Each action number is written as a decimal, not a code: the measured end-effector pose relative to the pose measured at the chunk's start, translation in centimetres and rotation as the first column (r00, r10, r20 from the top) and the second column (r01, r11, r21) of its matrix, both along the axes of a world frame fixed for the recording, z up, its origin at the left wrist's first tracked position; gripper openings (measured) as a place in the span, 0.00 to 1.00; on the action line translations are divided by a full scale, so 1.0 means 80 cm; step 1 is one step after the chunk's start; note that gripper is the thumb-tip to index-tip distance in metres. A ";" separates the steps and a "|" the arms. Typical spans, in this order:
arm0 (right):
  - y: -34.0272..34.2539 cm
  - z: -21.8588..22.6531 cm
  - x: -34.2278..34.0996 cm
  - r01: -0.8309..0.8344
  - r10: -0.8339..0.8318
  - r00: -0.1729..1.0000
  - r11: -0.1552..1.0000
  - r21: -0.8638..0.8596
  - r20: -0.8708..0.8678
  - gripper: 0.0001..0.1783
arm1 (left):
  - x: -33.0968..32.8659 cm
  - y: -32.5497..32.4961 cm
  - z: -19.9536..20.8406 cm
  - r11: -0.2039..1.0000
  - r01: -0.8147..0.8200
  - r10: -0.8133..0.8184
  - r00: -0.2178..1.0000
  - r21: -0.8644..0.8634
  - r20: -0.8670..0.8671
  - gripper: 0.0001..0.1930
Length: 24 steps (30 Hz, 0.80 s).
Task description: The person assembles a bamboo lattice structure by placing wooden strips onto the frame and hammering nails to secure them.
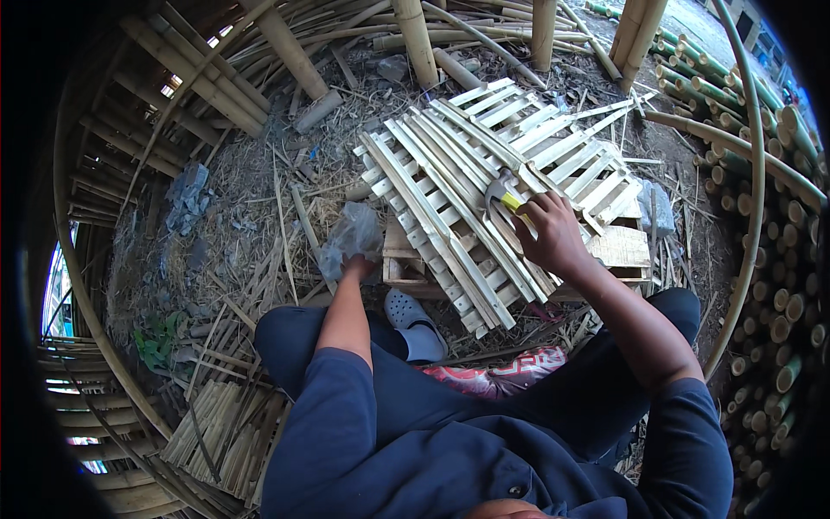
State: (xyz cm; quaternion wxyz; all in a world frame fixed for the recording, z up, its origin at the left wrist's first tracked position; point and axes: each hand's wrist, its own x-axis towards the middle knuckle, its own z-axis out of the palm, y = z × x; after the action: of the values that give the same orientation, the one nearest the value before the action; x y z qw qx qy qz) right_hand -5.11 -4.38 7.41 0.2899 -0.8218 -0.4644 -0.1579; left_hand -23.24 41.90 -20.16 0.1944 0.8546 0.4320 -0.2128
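Note:
My right hand (553, 232) is closed around a hammer (504, 196) with a metal claw head and a yellow-and-black handle. The hammer is over a lattice panel of split bamboo slats (415, 177), where long strips lie across shorter crosswise ones. My left hand (356, 266) reaches down at a clear plastic bag (353, 232) on the left of the panel. Its fingers are hidden at the bag, so I cannot see what they grip. Under the panel is a low wooden stand (622, 246).
Cut bamboo poles (778, 303) are stacked at the right. Upright bamboo posts (415, 43) stand at the far side. Bundled bamboo strips (220, 432) lie at lower left. A grey block (657, 208) sits beside the panel. Straw and scraps cover the ground (233, 225).

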 end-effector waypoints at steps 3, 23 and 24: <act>-0.013 -0.005 0.008 0.019 -0.019 1.000 1.000 0.004 0.006 0.07 | 0.027 0.003 0.005 0.999 -0.015 0.016 1.000 -0.032 0.024 0.30; -0.035 0.069 0.029 0.145 -0.195 0.979 0.862 0.485 0.054 0.02 | 0.074 -0.369 0.500 0.659 0.614 -0.655 0.185 0.434 0.732 0.24; -0.038 0.071 0.030 0.137 -0.188 0.981 0.860 0.491 0.056 0.02 | 0.073 -0.392 0.487 0.576 0.688 -0.708 0.151 0.441 0.690 0.25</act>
State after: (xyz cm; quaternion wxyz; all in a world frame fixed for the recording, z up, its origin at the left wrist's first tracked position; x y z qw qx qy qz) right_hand -2.74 -7.44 13.07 0.4481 -0.7499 -0.3530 -0.3349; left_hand -17.43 10.56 18.81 0.2396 0.9472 -0.1532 0.1480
